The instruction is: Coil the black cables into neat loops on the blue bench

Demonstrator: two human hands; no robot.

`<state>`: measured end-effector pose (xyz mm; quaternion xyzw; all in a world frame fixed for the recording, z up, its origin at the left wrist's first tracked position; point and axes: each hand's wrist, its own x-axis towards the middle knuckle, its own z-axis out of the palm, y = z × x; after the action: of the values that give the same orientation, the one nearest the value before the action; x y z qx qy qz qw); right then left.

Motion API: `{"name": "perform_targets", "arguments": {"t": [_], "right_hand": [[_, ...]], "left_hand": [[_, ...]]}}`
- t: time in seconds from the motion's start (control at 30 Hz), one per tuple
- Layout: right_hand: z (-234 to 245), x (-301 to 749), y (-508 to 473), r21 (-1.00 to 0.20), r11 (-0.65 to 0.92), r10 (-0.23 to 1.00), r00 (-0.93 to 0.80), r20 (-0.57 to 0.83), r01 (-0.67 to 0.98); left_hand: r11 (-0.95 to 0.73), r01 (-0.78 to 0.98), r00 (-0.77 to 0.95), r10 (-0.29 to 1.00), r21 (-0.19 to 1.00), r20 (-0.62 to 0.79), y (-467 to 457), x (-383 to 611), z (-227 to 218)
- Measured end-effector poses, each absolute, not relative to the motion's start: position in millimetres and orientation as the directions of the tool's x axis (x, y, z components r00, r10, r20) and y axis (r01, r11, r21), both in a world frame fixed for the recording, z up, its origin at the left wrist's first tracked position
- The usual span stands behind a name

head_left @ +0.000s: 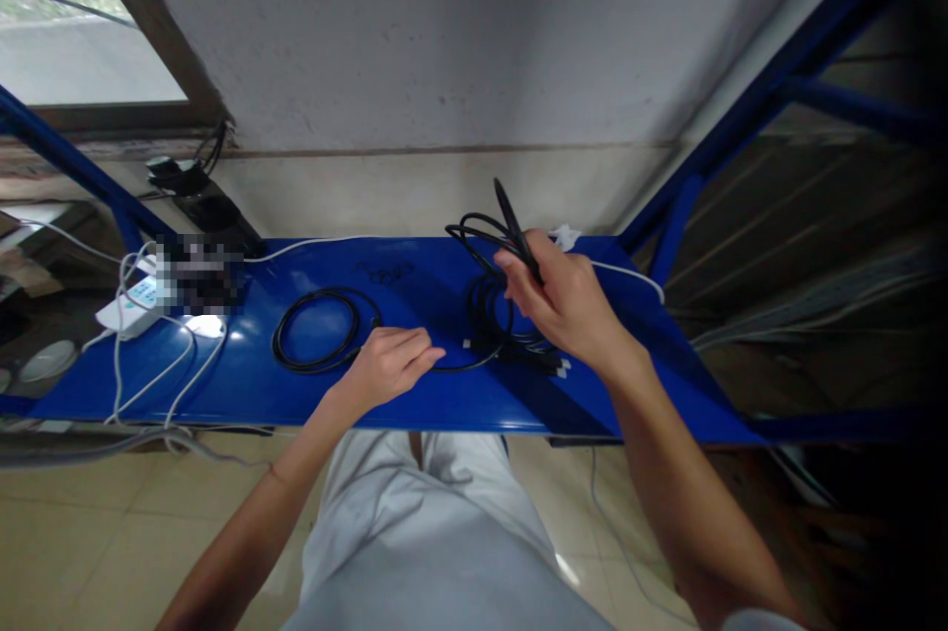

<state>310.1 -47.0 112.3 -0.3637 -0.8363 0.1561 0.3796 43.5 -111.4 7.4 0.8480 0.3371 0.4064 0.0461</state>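
Note:
My left hand (392, 364) is closed at the front of the blue table, its fingers wrapped on a black cable (459, 369) that runs out on its right side. Left of it lies a round coil of black cable (277, 335). My right hand (567, 290) is raised above the table, closed on black cable (474, 228) with loose loops hanging to its left. A dark, tapered, stick-like length (510, 214) points up out of its grip; whether it is cable seen edge-on I cannot tell. Below that hand sits a pile of black cables (485, 315) with pale-tipped connectors (555, 367).
Small thin black loops (389, 274) lie at the back of the blue table (415, 404). At left are a white power strip (137, 310), white cords (182, 394) and a black bottle-like object (214, 211). Crumpled white material (567, 238) sits behind my right hand. Blue frame posts flank the table.

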Motion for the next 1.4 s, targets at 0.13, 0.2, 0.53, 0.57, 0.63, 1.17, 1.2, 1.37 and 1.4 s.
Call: {"name": "perform_targets", "arguments": {"t": [0.13, 0.2, 0.53, 0.57, 0.63, 1.17, 1.2, 1.37, 1.4], "right_hand": [[117.7, 295.1, -63.9, -0.599, 0.720, 0.668, -0.584, 0.462, 0.350], [112.8, 284.6, -71.1, -0.645, 0.709, 0.615, -0.696, 0.371, 0.283], [100.2, 265.5, -94.3, -0.894, 0.429, 0.472, -0.877, 0.095, 0.134], [101.4, 265.8, -94.7, -0.906, 0.407, 0.478, -0.872, 0.103, 0.116], [102.6, 266.0, -94.8, -0.942, 0.327, 0.500, -0.860, 0.103, 0.078], [-9.0, 332.4, -69.2, -0.237, 0.683, 0.728, -0.621, 0.290, 0.691], [-16.5, 338.0, -71.1, -0.174, 0.678, 0.728, -0.622, 0.289, 0.714], [-30.2, 359.1, -64.4, -0.010, 0.631, 0.749, -0.606, 0.268, 0.776], [-29.7, 363.6, -59.1, 0.007, 0.614, 0.761, -0.594, 0.260, 0.790]], "left_hand": [[-0.836, 0.444, 0.228, 0.453, 0.322, 0.862, -111.2, 54.5, 17.5], [-0.845, 0.424, 0.111, 0.407, 0.327, 0.907, -111.0, 59.8, 22.8], [-0.710, 0.673, 0.148, 0.402, 0.206, 0.904, -120.3, 36.6, 37.2], [-0.726, 0.655, 0.193, 0.430, 0.210, 0.882, -120.9, 33.7, 39.8], [-0.760, 0.604, 0.265, 0.475, 0.240, 0.839, -121.8, 30.3, 44.7], [-0.306, 0.363, -0.081, 0.930, 0.880, 0.357, -138.9, 2.3, 39.9], [-0.305, 0.337, -0.091, 0.931, 0.891, 0.353, -139.7, 4.0, 37.9], [-0.347, 0.421, 0.039, 0.930, 0.838, 0.366, -139.2, 28.4, 32.8], [-0.401, 0.490, 0.113, 0.910, 0.775, 0.399, -137.6, 34.6, 31.7]]}}
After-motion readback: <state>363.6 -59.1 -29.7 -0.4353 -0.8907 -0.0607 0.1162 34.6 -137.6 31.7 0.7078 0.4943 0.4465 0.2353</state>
